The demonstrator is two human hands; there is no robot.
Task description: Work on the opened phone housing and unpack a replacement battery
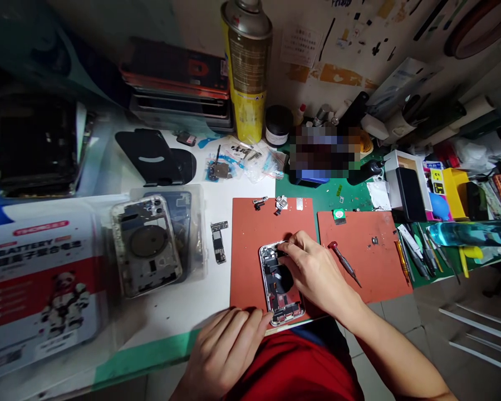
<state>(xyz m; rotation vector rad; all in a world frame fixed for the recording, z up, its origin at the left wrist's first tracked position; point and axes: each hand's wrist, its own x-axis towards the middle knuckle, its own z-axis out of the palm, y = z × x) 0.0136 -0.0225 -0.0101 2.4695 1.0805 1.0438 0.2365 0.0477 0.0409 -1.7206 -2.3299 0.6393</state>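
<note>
An opened phone housing lies on the near half of a red-brown mat, its inner parts exposed. At its lower left corner, my left hand has its fingers curled together, the fingertips against the edge. My right hand reaches in from the right, thumb and fingers pinched at the housing's upper end. Whatever may be between those fingertips is hidden. A screwdriver with a red cap rests on a second mat to the right. Left of the first mat lies a logic board.
Small metal parts sit at the mat's far edge. Another phone frame lies left on a clear plastic case. A yellow spray can stands at the back. Tools and a blue bottle lie right.
</note>
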